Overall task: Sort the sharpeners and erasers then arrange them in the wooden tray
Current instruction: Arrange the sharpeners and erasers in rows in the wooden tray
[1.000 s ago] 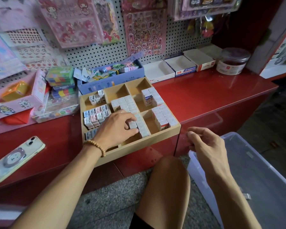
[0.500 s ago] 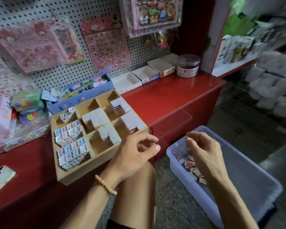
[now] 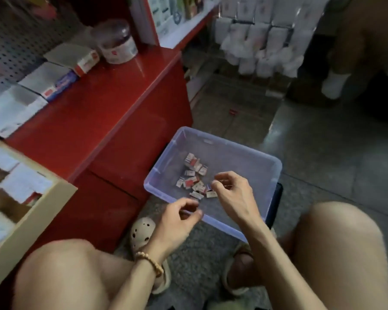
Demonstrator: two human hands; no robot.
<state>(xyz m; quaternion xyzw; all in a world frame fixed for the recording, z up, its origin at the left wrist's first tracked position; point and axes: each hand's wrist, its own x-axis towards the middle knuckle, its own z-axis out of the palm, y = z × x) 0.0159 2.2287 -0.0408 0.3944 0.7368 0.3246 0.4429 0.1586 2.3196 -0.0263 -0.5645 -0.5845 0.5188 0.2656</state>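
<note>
Floor-level plastic bin [image 3: 244, 153]: both hands, left hand [image 3: 177, 222] and right hand [image 3: 233, 195], hover loose-fingered, holding nothing, over small red-and-white erasers [image 3: 194, 177].

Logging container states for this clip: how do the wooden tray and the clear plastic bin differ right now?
The wooden tray sits up on the red counter; the plastic bin sits on the floor. The tray is opaque wood split into compartments; the bin is translucent with one open space. The tray's white packs stand in tight rows; the bin's small packs lie loose and scattered. The tray is cut off by the picture's edge; the bin shows almost whole. Both hold small boxed items.
</note>
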